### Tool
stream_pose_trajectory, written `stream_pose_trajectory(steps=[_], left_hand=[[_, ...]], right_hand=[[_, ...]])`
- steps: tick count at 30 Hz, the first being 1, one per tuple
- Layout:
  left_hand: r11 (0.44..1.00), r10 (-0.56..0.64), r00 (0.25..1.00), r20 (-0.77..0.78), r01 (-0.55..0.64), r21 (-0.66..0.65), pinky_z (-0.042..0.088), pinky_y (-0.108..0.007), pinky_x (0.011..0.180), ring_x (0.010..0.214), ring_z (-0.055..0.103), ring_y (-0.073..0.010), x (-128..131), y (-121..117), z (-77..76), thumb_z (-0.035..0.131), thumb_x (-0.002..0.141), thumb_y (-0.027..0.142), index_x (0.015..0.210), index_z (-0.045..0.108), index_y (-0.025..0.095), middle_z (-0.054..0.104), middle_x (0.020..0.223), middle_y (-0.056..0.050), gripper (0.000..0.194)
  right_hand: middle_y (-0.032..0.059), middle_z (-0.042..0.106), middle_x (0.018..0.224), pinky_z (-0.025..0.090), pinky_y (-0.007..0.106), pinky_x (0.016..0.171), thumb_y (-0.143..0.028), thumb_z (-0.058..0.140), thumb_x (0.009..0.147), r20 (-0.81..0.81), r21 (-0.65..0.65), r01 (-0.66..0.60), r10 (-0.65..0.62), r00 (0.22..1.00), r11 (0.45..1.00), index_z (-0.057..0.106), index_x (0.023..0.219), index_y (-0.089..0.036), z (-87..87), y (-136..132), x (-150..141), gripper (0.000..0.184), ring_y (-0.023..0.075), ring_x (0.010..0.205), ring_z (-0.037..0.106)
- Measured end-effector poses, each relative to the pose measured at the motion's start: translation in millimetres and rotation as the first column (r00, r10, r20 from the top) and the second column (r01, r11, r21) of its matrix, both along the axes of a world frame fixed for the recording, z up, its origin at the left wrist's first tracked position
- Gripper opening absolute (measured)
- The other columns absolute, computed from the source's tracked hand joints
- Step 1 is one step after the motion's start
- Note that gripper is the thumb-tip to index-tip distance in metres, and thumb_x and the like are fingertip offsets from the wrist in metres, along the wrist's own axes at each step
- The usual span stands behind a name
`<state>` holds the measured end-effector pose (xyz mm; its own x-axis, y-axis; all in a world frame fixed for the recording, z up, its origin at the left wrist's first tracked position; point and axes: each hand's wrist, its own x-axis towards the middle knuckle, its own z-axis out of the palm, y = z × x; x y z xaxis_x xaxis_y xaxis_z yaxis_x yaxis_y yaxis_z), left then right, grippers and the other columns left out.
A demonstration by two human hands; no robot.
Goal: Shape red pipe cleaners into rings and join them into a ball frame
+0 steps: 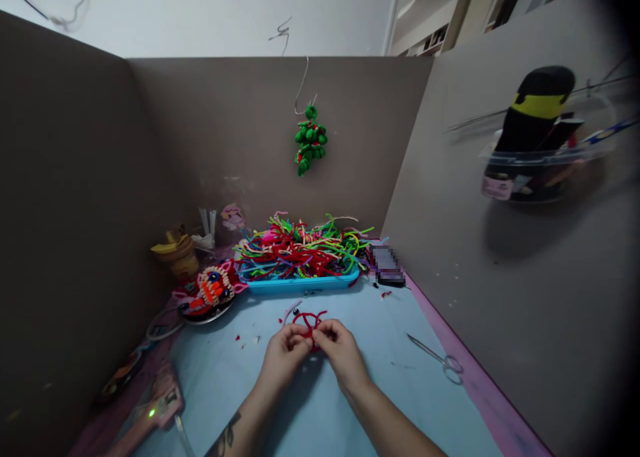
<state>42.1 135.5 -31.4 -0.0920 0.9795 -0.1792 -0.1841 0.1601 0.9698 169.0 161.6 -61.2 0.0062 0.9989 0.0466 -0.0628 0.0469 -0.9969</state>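
Note:
Red cord [311, 318], bent into loops with loose ends sticking up, sits between my two hands over the blue tabletop [225, 377]. My left hand [286, 351] pinches its left side. From the right, my right hand [340, 350] grips the same cord with thumb and forefinger. The fingertips almost meet and cover the middle of the cord, so any knot there is hidden. Just behind the loops lie a small dark bead-like piece [296, 311] and a short pale pink strand [290, 310].
A blue tray [300, 285] heaped with colourful cords stands at the back. Scissors [440, 358] lie right; a phone [387, 265] is behind them. On the left are a dish of braided pieces [213, 290] and a pink glue gun [165, 397]. Grey partitions [250, 123] enclose the table.

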Motion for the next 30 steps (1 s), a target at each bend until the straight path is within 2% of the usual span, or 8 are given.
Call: stream_pose_trajectory(steps=[6, 12, 16, 18, 20, 26, 30], left_hand=[[0.995, 0.068, 0.988, -0.14, -0.058, 0.078, 0.03, -0.019, 0.044, 0.043, 0.041, -0.0055, 1, 1, -3.2, 0.081, 0.051, 0.027, 0.077, 0.063, 0.013, 0.055, 0.057, 0.004, 0.035], [0.991, 0.117, 0.987, -0.108, -0.109, 0.077, 0.044, -0.025, 0.056, 0.057, 0.057, -0.014, -3, 1, 1.4, 0.078, 0.054, 0.03, 0.081, 0.066, 0.014, 0.065, 0.065, -0.002, 0.034], [0.985, 0.149, 0.984, -0.093, -0.14, 0.101, 0.046, -0.028, 0.061, 0.064, 0.062, -0.0177, -7, 2, 4.8, 0.077, 0.057, 0.031, 0.082, 0.067, 0.014, 0.069, 0.071, -0.006, 0.032], [0.983, 0.16, 0.981, -0.11, -0.149, 0.106, 0.045, -0.027, 0.059, 0.061, 0.06, -0.0164, -9, 2, 4.8, 0.077, 0.058, 0.031, 0.082, 0.068, 0.014, 0.069, 0.07, -0.006, 0.031], [0.983, 0.163, 0.98, -0.119, -0.151, 0.102, 0.043, -0.026, 0.057, 0.058, 0.058, -0.0153, -11, 3, 4.4, 0.077, 0.058, 0.03, 0.083, 0.068, 0.014, 0.069, 0.069, -0.005, 0.031], [0.988, 0.126, 0.983, -0.132, -0.113, 0.102, 0.038, -0.024, 0.052, 0.053, 0.053, -0.0129, -9, 1, 7.4, 0.076, 0.057, 0.028, 0.08, 0.068, 0.013, 0.064, 0.064, -0.003, 0.028], [0.991, 0.105, 0.981, -0.162, -0.089, 0.103, 0.038, -0.024, 0.052, 0.052, 0.051, -0.0124, -6, -1, 9.3, 0.075, 0.057, 0.025, 0.078, 0.068, 0.013, 0.064, 0.063, -0.003, 0.025]], right_hand=[[-0.0032, 0.053, 0.061, 0.036, 0.024, 0.055, -0.037, 0.069, 0.069, -0.043, 0.0, -0.017, 0.017, 0.999, 1.0, 0.056, 0.066, -0.018, 1.6, -2, -4, 0.023, 0.0128, 0.057, 0.045], [-0.0019, 0.055, 0.062, 0.039, 0.025, 0.058, -0.039, 0.068, 0.071, -0.059, 0.019, -0.053, 0.054, 0.997, 0.998, 0.057, 0.067, -0.019, 8.9, 0, 2, 0.024, 0.0145, 0.059, 0.049], [0.0002, 0.057, 0.07, 0.04, 0.026, 0.058, -0.033, 0.064, 0.075, 0.131, 0.154, 0.03, -0.05, 0.99, 0.988, 0.061, 0.075, -0.019, 20.6, 1, 12, 0.014, 0.0153, 0.061, 0.05], [0.0022, 0.058, 0.075, 0.041, 0.027, 0.06, -0.028, 0.061, 0.077, 0.263, 0.254, 0.027, -0.096, 0.96, 0.967, 0.066, 0.081, -0.02, 25.9, 2, 17, 0.011, 0.0166, 0.065, 0.053], [0.0036, 0.06, 0.079, 0.043, 0.028, 0.063, -0.024, 0.058, 0.079, 0.355, 0.324, -0.006, -0.116, 0.928, 0.946, 0.069, 0.088, -0.021, 28.0, 3, 21, 0.015, 0.0179, 0.069, 0.056], [0.0055, 0.064, 0.084, 0.045, 0.032, 0.073, -0.021, 0.057, 0.082, 0.465, 0.405, -0.042, -0.166, 0.87, 0.913, 0.069, 0.101, -0.023, 21.1, 8, 27, 0.023, 0.0211, 0.078, 0.059], [0.0058, 0.065, 0.084, 0.045, 0.034, 0.077, -0.018, 0.057, 0.083, 0.541, 0.44, -0.126, -0.151, 0.827, 0.889, 0.07, 0.094, -0.024, 22.3, 8, 29, 0.019, 0.0227, 0.085, 0.058]])
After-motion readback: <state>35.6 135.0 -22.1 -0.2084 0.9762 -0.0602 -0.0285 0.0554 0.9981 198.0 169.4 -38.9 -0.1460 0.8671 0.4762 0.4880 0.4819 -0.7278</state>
